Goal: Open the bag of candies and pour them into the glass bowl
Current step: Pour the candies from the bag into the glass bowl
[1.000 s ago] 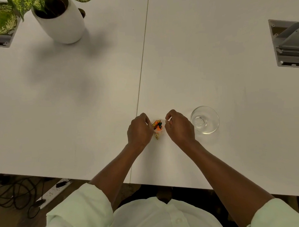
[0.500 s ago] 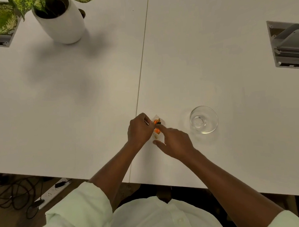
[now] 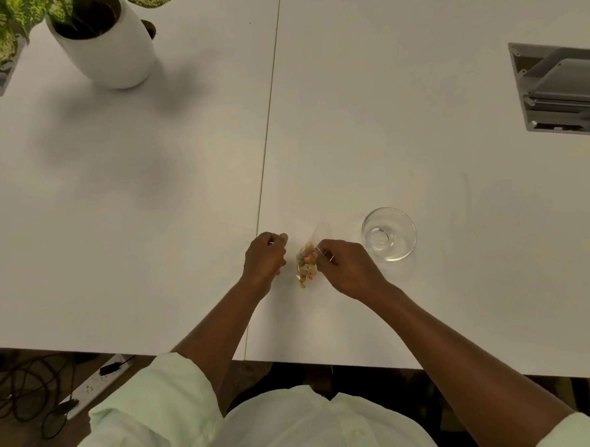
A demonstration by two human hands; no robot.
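far left, a potted plant (image 3: pixel 110 45) in a white pot sits at the back of the white surface (image 3: pixel 150 202), well apart from the work. a seam (image 3: pixel 266 140) runs down the surface toward the left hand (image 3: pixel 264 256), which is curled into a loose fist just beside the bag of candies (image 3: pixel 305 263) — whether it pinches the clear film i cannot tell. the bag lies between the hands, its candies bunched low. the right hand (image 3: pixel 346 268) has its fingertips pressed together on the bag's upper edge, pinching what looks like the film or a tie. to open it well, i judge both hands should grip close to the closure and pull gently apart, keeping the mouth up so nothing spills. the glass bowl (image 3: pixel 388 233) stands empty near the right hand, nothing between them — an easy pour. far right, a cable hatch (image 3: pixel 558 86) is set into the surface, out of the way.
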